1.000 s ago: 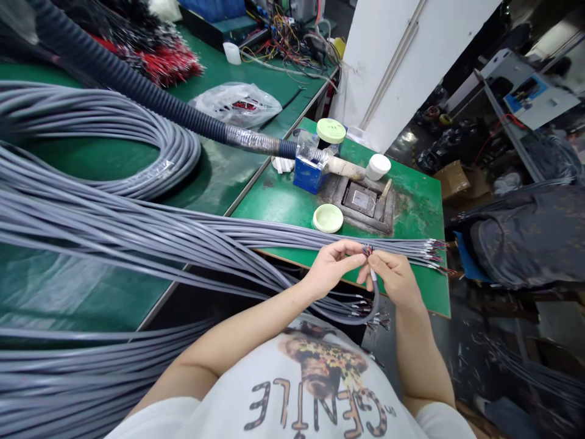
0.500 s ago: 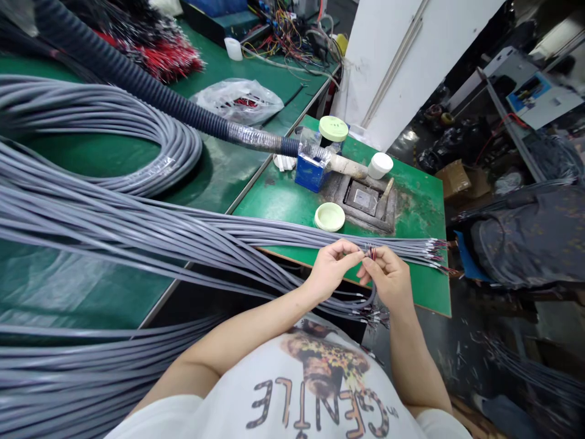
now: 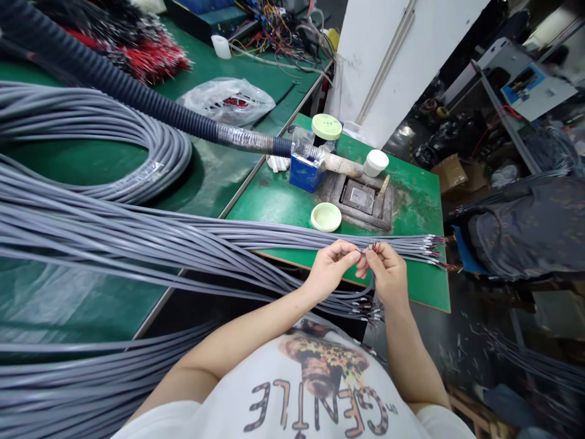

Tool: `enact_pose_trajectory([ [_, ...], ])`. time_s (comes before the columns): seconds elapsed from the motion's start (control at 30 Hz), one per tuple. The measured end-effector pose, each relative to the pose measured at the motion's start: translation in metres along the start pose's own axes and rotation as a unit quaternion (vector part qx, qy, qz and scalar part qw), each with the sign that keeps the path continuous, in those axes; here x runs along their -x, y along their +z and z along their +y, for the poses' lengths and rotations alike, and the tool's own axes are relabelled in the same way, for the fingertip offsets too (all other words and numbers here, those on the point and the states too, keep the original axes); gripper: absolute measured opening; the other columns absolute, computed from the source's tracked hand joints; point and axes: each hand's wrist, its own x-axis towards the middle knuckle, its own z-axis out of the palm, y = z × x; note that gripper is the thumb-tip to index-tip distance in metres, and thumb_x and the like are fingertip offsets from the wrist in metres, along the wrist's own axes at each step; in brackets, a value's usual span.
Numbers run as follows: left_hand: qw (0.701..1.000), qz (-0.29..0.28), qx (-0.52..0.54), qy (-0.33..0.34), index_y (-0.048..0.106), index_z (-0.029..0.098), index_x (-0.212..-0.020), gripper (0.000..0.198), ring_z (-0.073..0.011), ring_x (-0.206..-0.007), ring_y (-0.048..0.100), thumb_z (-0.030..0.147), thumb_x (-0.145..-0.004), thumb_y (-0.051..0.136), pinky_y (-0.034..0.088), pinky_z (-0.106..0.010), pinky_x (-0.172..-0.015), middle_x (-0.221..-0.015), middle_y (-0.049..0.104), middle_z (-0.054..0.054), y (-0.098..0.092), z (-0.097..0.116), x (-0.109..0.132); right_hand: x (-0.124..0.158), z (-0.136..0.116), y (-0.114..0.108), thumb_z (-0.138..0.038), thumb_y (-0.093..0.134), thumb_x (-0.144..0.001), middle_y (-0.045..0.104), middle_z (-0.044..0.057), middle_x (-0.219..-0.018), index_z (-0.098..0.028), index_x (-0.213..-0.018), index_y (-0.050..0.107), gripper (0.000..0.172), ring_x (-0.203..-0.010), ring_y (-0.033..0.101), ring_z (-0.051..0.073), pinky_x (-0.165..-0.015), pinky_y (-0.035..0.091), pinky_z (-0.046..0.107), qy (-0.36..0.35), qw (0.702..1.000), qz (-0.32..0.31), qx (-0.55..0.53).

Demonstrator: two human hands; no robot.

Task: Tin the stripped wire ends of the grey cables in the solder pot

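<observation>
Left hand [image 3: 331, 270] and right hand [image 3: 386, 272] meet above the near edge of a green tabletop [image 3: 425, 292], fingers and thumbs pinched closed on the thin wires [image 3: 375, 247] at the end of a gray cable. The fingers hide most of those ends, so how many wires each hand grips is hard to make out; only red and dark tips show. The long bundle of gray cables [image 3: 137, 235] crosses the tabletop just behind the hands, its stripped ends fanning out near the right edge, while more loops sag below the wrists. Farther back stand a blue box [image 3: 304, 173], a white jar [image 3: 375, 163], a pale green lid [image 3: 326, 217] and a metal pot [image 3: 359, 198], with a corrugated hose [image 3: 114, 82] running above them. A plastic bag [image 3: 227, 100] and a cable coil [image 3: 105, 143] lie on the neighboring bench. Right of the tabletop are a white pillar [image 3: 402, 61], a cardboard box [image 3: 450, 174], a dark sack [image 3: 525, 235] and a scrap-strewn floor [image 3: 439, 347]. Both forearms angle inward from white sleeves, wrists slightly bent.
</observation>
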Motion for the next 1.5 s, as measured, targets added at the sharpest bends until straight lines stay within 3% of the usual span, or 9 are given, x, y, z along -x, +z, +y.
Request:
enact_pose_trajectory([
  [0.2, 0.998, -0.055, 0.039, -0.008, 0.057, 0.014, -0.079, 0.023, -0.0117, -0.054, 0.055, 0.035, -0.081, 0.066, 0.047, -0.031, -0.062, -0.062, 0.055, 0.003, 0.0, -0.005, -0.003, -0.003, 0.01, -0.001, -0.035, 0.056, -0.09, 0.063, -0.003, -0.064, -0.02, -0.086, 0.056, 0.016, -0.047, 0.058, 0.01, -0.045, 0.046, 0.021, -0.006, 0.997, -0.006, -0.072],
  [0.47, 0.997, -0.064, 0.036, -0.032, 0.056, 0.014, -0.075, 0.018, -0.0118, -0.053, 0.057, 0.029, -0.084, 0.062, 0.046, -0.029, -0.062, -0.061, 0.057, 0.002, -0.002, -0.013, -0.007, -0.004, 0.019, -0.002, -0.036, 0.055, -0.09, 0.063, -0.003, -0.061, -0.018, -0.088, 0.055, 0.018, -0.043, 0.056, 0.008, -0.038, 0.036, 0.017, -0.001, 0.993, -0.017, -0.117],
  [0.7, 0.999, 0.026, -0.02, -0.007, 0.064, 0.016, -0.084, 0.015, -0.01, -0.065, 0.055, 0.025, -0.075, 0.072, 0.045, -0.025, -0.067, -0.072, 0.061, 0.001, -0.009, -0.02, -0.011, -0.006, 0.022, -0.003, -0.039, 0.055, -0.09, 0.063, -0.003, -0.061, -0.018, -0.083, 0.053, 0.023, -0.042, 0.054, 0.007, -0.037, 0.033, 0.016, 0.024, 0.993, -0.031, -0.111],
  [0.93, 0.995, 0.044, -0.095, 0.006, 0.066, 0.017, -0.081, 0.016, -0.0107, -0.069, 0.058, 0.025, -0.072, 0.075, 0.047, -0.024, -0.068, -0.073, 0.065, 0.002, -0.016, -0.021, -0.006, -0.003, 0.018, -0.001, -0.044, 0.06, -0.084, 0.06, -0.006, -0.058, -0.017, -0.082, 0.052, 0.028, -0.041, 0.053, 0.006, -0.039, 0.039, 0.016, 0.055, 0.985, -0.057, -0.156],
  [1.23, 0.993, -0.058, -0.086, -0.054, 0.067, 0.017, -0.082, 0.018, -0.0144, -0.069, 0.061, 0.028, -0.07, 0.075, 0.053, -0.027, -0.064, -0.076, 0.067, -0.001, -0.034, -0.022, -0.013, 0.005, 0.025, -0.01, -0.044, 0.058, -0.087, 0.059, -0.006, -0.063, -0.017, -0.083, 0.05, 0.028, -0.045, 0.053, 0.005, -0.045, 0.044, 0.017, 0.008, 0.976, -0.095, -0.197],
  [1.5, 0.992, -0.045, -0.092, -0.079, 0.068, 0.016, -0.072, 0.017, -0.0137, -0.069, 0.062, 0.027, -0.064, 0.078, 0.053, -0.024, -0.064, -0.072, 0.067, 0.0, -0.039, -0.019, -0.016, 0.005, 0.032, -0.008, -0.041, 0.058, -0.088, 0.058, -0.005, -0.064, -0.017, -0.088, 0.051, 0.026, -0.047, 0.053, 0.005, -0.046, 0.045, 0.018, -0.022, 0.971, -0.116, -0.208],
])
